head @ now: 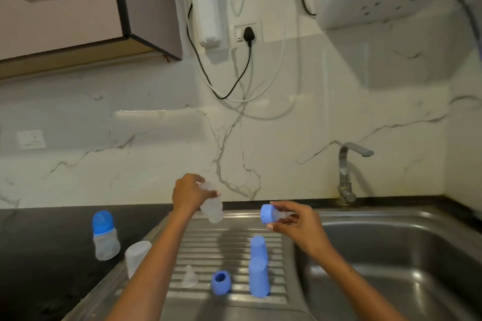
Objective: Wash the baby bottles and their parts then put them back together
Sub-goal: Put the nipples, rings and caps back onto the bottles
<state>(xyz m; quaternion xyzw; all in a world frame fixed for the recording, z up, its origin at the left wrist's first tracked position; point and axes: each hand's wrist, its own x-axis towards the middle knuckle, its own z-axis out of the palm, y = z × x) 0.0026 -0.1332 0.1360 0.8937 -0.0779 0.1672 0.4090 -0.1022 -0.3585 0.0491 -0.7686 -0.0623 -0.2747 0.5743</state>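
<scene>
Two hands work above the drainboard (234,302): left hand (188,194) grips a clear bottle (212,210), fingers curled round it; right hand (294,219) pinches a blue ring (267,214), apparently with teat fitted. Capped bottle (104,236) stands on the counter's (39,255) near-left part.

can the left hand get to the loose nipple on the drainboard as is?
Probably not yet: the left hand grips a clear bottle. The nipple itself lies uncovered beside the left forearm, so the path looks free once the bottle is set down.

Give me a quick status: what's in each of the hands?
Left hand grips clear bottle. Right hand pinches blue collar with teat. Nothing between them.
</scene>
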